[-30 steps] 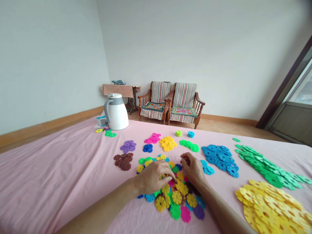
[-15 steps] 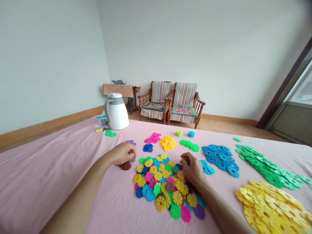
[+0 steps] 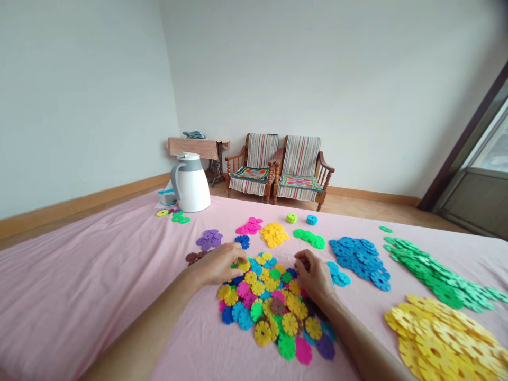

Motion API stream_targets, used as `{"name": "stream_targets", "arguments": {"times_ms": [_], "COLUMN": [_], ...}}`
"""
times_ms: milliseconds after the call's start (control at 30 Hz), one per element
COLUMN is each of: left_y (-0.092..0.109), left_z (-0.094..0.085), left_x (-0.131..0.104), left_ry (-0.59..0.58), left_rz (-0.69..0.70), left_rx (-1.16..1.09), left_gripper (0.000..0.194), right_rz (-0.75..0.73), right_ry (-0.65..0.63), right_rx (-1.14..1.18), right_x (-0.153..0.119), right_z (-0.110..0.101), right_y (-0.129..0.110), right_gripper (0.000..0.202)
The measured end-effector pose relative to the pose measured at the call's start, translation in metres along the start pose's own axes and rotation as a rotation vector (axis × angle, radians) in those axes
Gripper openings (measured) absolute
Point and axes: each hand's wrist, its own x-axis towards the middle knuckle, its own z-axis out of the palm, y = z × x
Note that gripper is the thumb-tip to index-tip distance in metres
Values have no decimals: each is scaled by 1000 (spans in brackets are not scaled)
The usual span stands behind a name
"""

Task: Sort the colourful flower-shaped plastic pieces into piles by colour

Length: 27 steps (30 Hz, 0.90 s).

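Note:
My left hand (image 3: 222,263) reaches over the upper left edge of a mixed heap of coloured plastic snowflake discs (image 3: 257,288). Its fingers are bent downward and slightly apart, with no disc visible in them. On the heap's right side is my right hand (image 3: 314,273), its fingers curled in and pressed together; whatever they may hold is hidden. Brown discs (image 3: 193,257) lie partly behind my left hand, with purple discs (image 3: 209,239) beyond them. A few light blue discs (image 3: 338,274) lie just right of my right hand.
Sorted piles include pink (image 3: 249,226), dark blue (image 3: 242,242), orange-yellow (image 3: 273,235) and bright green discs (image 3: 309,238). Bigger piles of blue (image 3: 361,259), green (image 3: 432,270) and yellow discs (image 3: 444,333) lie right. A white jug (image 3: 192,185) stands at the back left of the pink cloth (image 3: 99,275).
My left hand has moved right from the brown discs to the heap's edge, uncovering the purple discs. My right hand has stayed nearly still.

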Motion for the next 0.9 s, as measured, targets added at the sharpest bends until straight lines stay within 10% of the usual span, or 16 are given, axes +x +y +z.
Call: {"name": "stream_targets", "arguments": {"times_ms": [600,900], "left_y": [6,7], "left_z": [3,5], "left_x": [8,7], "left_ry": [152,13], "left_rz": [-157,-95], "left_rx": [-169,-463], "left_gripper": [13,22], "right_rz": [-11,6], "right_ry": [-7,-12], "right_rx": [-13,-33], "right_x": [0,2], "right_z": [0,3], "right_y": [-1,4], "right_gripper": [16,14]}}
